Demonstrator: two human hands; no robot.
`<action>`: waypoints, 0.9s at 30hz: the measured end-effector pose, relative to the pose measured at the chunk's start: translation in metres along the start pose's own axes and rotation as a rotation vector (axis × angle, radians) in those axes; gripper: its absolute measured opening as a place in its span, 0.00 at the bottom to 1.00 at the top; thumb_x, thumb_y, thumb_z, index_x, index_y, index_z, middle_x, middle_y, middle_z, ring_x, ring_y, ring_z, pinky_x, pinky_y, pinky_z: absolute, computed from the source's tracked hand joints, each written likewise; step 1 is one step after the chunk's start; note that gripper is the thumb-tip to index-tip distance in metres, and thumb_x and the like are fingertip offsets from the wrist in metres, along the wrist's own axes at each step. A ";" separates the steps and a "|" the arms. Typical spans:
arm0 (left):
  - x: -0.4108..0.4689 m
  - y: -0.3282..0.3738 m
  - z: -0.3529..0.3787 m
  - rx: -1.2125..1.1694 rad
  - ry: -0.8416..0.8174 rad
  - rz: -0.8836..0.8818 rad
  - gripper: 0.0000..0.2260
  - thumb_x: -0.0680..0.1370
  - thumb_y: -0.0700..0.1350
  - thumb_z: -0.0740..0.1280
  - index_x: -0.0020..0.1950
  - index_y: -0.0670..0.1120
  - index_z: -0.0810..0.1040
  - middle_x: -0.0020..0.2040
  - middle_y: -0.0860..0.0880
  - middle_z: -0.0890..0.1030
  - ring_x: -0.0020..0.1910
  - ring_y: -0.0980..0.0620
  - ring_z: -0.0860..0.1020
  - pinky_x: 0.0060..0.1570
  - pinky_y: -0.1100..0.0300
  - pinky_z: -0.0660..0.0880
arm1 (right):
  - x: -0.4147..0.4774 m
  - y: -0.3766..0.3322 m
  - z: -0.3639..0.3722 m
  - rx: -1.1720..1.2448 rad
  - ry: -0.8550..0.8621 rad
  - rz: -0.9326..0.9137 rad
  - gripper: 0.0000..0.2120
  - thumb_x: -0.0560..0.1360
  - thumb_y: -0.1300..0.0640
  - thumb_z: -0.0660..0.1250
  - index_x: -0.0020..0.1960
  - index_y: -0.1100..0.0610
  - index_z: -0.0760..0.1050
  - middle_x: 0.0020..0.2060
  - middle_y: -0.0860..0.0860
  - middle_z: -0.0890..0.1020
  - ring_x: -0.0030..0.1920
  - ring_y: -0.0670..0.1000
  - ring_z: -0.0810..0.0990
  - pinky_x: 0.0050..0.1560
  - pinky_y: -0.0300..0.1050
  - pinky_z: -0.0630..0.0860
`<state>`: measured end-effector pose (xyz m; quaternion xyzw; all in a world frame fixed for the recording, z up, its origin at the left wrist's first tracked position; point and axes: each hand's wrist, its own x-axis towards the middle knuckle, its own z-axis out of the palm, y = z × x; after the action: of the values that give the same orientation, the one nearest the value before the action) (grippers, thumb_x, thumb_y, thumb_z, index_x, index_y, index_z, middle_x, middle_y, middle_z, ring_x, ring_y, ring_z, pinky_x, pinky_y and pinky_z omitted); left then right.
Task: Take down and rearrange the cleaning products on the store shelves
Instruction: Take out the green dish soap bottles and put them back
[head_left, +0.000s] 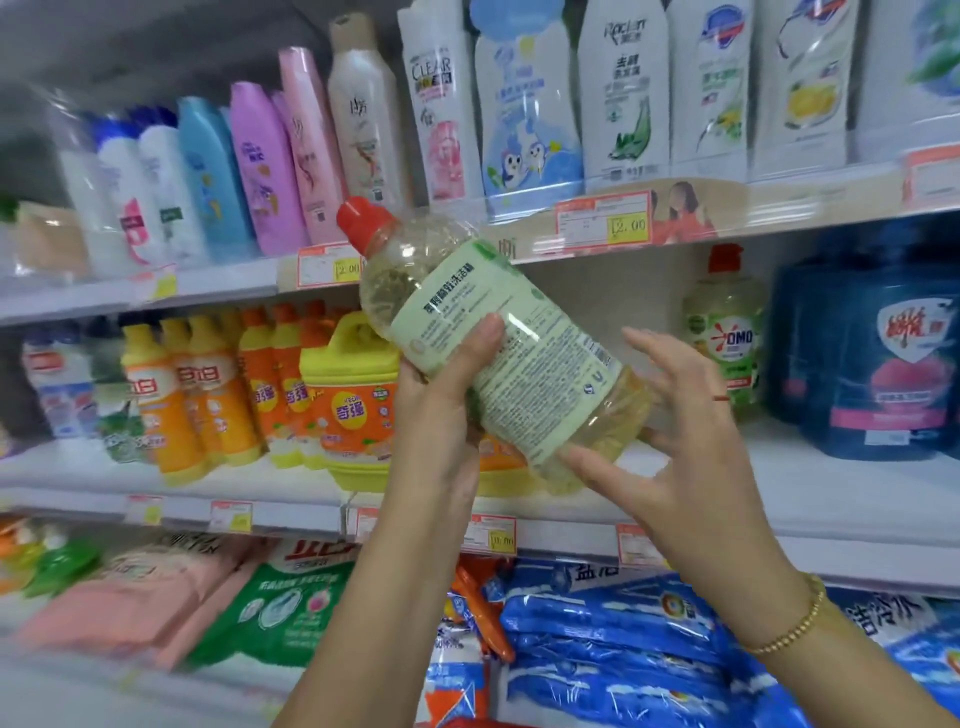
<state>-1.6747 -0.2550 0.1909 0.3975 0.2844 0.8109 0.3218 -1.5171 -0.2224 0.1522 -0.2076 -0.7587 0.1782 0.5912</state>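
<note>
A clear bottle of yellowish dish liquid (498, 338) with a red cap and a pale green back label is tilted in front of the middle shelf, cap pointing up and left. My left hand (441, 410) grips its body from below, thumb across the label. My right hand (670, 441) touches the bottle's base with spread, nearly straight fingers. A matching OMO bottle (727, 332) stands upright on the middle shelf to the right.
Orange and yellow detergent bottles (208, 395) and a yellow jug (358, 405) fill the middle shelf's left. Dark blue tubs (872, 364) stand at the right. Shampoo bottles (363, 119) line the upper shelf. Refill bags (623, 644) lie on the bottom shelf.
</note>
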 end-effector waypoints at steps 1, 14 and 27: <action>-0.003 -0.002 0.003 0.006 0.017 0.000 0.35 0.61 0.48 0.78 0.67 0.48 0.74 0.56 0.47 0.83 0.54 0.47 0.82 0.49 0.50 0.79 | -0.003 0.003 0.005 -0.204 -0.036 -0.132 0.40 0.61 0.44 0.76 0.69 0.43 0.61 0.70 0.45 0.61 0.70 0.44 0.64 0.64 0.38 0.70; 0.006 0.001 -0.016 -0.022 -0.279 -0.156 0.48 0.55 0.52 0.83 0.71 0.45 0.68 0.58 0.46 0.80 0.50 0.49 0.81 0.42 0.58 0.80 | -0.009 0.002 -0.034 0.671 -0.385 0.382 0.43 0.52 0.42 0.79 0.66 0.42 0.70 0.56 0.41 0.81 0.54 0.45 0.81 0.48 0.34 0.77; -0.006 0.000 0.000 0.004 -0.056 -0.326 0.22 0.66 0.52 0.72 0.58 0.47 0.80 0.35 0.51 0.82 0.33 0.56 0.80 0.37 0.59 0.82 | 0.003 -0.009 -0.074 1.109 -0.779 0.890 0.31 0.70 0.33 0.58 0.62 0.53 0.76 0.59 0.59 0.79 0.54 0.62 0.81 0.47 0.55 0.81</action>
<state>-1.6724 -0.2599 0.1882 0.3691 0.3375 0.7361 0.4560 -1.4467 -0.2264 0.1773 -0.0900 -0.5577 0.8064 0.1750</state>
